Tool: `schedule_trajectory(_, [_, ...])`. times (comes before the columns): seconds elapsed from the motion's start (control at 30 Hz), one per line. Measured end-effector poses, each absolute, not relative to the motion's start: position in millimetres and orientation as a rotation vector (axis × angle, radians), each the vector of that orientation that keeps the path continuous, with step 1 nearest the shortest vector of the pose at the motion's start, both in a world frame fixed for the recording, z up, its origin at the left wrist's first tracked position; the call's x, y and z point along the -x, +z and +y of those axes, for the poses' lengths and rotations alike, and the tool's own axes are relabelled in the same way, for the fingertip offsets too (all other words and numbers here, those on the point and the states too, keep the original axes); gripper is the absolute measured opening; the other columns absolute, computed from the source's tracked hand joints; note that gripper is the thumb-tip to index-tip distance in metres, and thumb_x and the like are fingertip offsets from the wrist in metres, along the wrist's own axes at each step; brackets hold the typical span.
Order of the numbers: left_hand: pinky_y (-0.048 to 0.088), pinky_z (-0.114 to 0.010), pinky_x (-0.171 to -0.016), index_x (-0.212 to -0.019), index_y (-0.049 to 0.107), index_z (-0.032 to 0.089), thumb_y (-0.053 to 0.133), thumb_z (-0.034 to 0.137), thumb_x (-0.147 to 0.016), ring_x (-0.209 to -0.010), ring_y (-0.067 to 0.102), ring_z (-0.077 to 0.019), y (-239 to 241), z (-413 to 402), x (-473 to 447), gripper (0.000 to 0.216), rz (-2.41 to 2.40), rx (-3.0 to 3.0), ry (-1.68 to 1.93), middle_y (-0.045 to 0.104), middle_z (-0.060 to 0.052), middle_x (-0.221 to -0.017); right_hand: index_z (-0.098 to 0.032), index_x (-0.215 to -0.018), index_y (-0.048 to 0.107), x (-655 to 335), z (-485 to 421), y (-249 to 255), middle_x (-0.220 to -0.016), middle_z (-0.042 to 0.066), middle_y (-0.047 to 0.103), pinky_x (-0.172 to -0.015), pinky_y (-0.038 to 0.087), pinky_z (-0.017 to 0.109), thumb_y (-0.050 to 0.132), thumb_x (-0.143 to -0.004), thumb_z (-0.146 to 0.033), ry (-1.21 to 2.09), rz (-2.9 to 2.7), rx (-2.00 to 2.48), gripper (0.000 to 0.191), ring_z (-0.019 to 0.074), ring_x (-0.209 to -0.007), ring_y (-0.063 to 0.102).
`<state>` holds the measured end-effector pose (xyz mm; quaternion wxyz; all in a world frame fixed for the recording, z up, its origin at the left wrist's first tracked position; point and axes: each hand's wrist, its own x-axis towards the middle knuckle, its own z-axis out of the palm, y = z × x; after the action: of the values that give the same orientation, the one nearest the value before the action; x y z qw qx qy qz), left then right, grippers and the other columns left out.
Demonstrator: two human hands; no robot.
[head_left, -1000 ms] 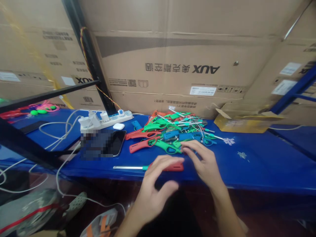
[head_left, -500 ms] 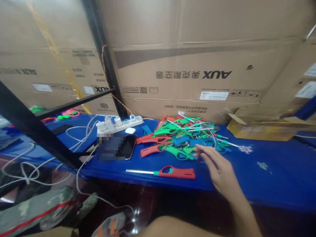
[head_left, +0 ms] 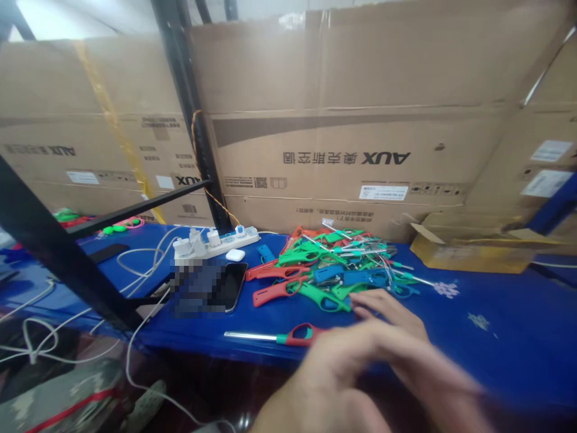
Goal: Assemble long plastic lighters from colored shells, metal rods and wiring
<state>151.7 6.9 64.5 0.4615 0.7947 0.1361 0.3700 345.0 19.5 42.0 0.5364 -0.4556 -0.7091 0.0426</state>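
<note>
My left hand [head_left: 329, 373] is large and blurred in the foreground, over the handle end of a red long-necked lighter [head_left: 259, 337] lying at the table's front edge. Its fingers are smeared by motion. Behind it, my right hand [head_left: 394, 310] has bent fingers with the tips close together, beside the pile. Whatever those fingertips hold is too small or hidden to name. A heap of long-necked lighters and their loose parts [head_left: 333, 258] lies beyond, in green, red and blue. A green lighter handle [head_left: 320, 296] is nearest the right fingertips.
A phone [head_left: 229, 287], a white earphone case [head_left: 235, 255] and a power strip [head_left: 216, 240] with white cables lie left of the heap. An open carton [head_left: 473, 255] stands at the back right. Black shelf posts [head_left: 184, 90] and cardboard [head_left: 360, 78] border the blue table [head_left: 518, 325].
My left hand has come into view from below, covering part of the red lighter. My right hand remains beside the heap. The view has tilted up slightly.
</note>
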Motion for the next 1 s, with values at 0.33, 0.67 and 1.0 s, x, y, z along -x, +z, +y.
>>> schedule_trajectory(0.33, [0.050,-0.048,-0.102,-0.133,0.063,0.026,0.067,0.031,-0.098,-0.120,0.061,-0.0278,-6.7,63.1,-140.7,0.035,0.853,-2.468,0.914,0.071,-0.006,-0.129,-0.030,-0.126,0.072,-340.3,12.8,43.0,-0.102,0.006,0.072,-0.077,0.060,0.027,0.062,-0.100,-0.018,0.078,-1.690,1.093,0.031,0.0175,-0.090,0.072])
schedule_trajectory(0.67, [0.051,-0.039,-0.085,-0.119,0.072,0.025,0.065,0.031,-0.100,-0.102,0.067,-0.0235,-12.2,64.5,-143.0,0.021,0.841,-2.570,0.969,0.076,-0.004,-0.115,-0.031,-0.125,0.071,-340.5,12.9,45.3,-0.098,0.003,0.068,-0.081,0.057,0.026,0.064,-0.099,-0.017,0.090,-1.640,1.151,0.030,0.0157,-0.089,0.068])
schedule_trajectory(1.0, [0.053,-0.038,-0.085,-0.119,0.073,0.025,0.059,0.035,-0.103,-0.102,0.068,-0.0224,-13.5,63.8,-142.8,0.024,0.845,-2.586,0.989,0.077,-0.006,-0.113,-0.030,-0.129,0.069,-342.8,16.5,45.9,-0.100,0.004,0.067,-0.081,0.057,0.029,0.059,-0.102,-0.019,0.143,-1.633,1.157,0.030,0.0161,-0.090,0.068])
